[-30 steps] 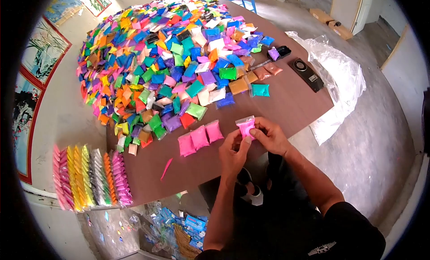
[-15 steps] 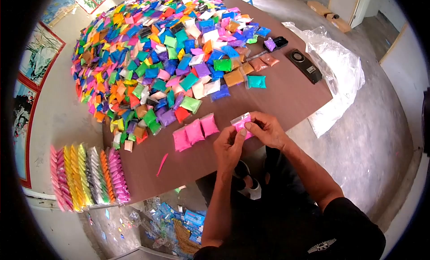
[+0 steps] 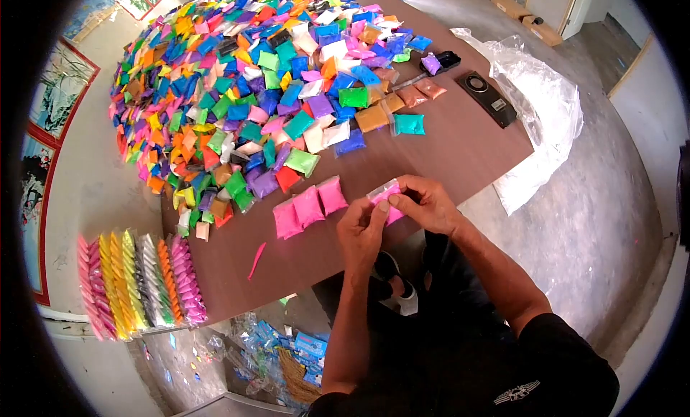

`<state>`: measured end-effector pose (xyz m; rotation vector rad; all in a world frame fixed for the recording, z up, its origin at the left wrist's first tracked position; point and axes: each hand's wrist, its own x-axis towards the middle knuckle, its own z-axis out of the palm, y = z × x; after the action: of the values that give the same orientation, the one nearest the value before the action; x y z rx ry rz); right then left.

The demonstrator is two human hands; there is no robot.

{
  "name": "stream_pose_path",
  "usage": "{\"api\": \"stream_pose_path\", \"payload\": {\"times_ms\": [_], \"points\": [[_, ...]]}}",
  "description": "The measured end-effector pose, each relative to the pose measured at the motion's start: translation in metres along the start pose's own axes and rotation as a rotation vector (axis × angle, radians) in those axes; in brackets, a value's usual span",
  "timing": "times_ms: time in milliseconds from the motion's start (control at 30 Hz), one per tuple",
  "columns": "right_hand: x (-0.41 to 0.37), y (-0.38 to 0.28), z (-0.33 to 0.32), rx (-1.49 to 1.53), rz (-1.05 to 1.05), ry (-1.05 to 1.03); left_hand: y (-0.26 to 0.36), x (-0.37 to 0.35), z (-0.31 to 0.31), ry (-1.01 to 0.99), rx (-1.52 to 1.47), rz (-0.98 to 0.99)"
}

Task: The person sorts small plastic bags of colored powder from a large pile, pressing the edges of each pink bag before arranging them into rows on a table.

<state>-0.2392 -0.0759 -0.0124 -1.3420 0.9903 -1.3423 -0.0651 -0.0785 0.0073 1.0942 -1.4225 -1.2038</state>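
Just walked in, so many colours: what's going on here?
A person holds a pink packet in the left hand and right hand at the near edge of the table. Beside the left hand lie three more pink packets, side by side. A heap of many-coloured packets covers its far part.

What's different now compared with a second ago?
Very little. The left hand and right hand still pinch the small pink plastic packet, their fingers now covering more of it. The row of three pink packets, the heap of coloured packets and the brown table stayed put.
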Motion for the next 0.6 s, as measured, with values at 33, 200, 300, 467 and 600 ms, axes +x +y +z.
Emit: {"api": "stream_pose_path", "payload": {"times_ms": [33, 200, 300, 467, 600], "points": [[0.000, 0.001, 0.000, 0.010, -0.007, 0.006, 0.002, 0.000, 0.001, 0.006, -0.009, 0.016], [-0.001, -0.005, -0.007, -0.108, -0.029, -0.055, 0.004, 0.001, 0.003, 0.013, -0.078, -0.008], [0.000, -0.017, -0.003, -0.073, -0.029, -0.057, -0.002, 0.001, -0.002, -0.007, -0.097, 0.008], [0.000, -0.009, -0.002, -0.012, 0.000, -0.049, -0.001, 0.000, -0.001, -0.014, -0.074, 0.033], [0.000, -0.003, -0.004, 0.005, 0.012, -0.034, 0.003, 0.001, 0.005, 0.011, -0.060, 0.027]]}}
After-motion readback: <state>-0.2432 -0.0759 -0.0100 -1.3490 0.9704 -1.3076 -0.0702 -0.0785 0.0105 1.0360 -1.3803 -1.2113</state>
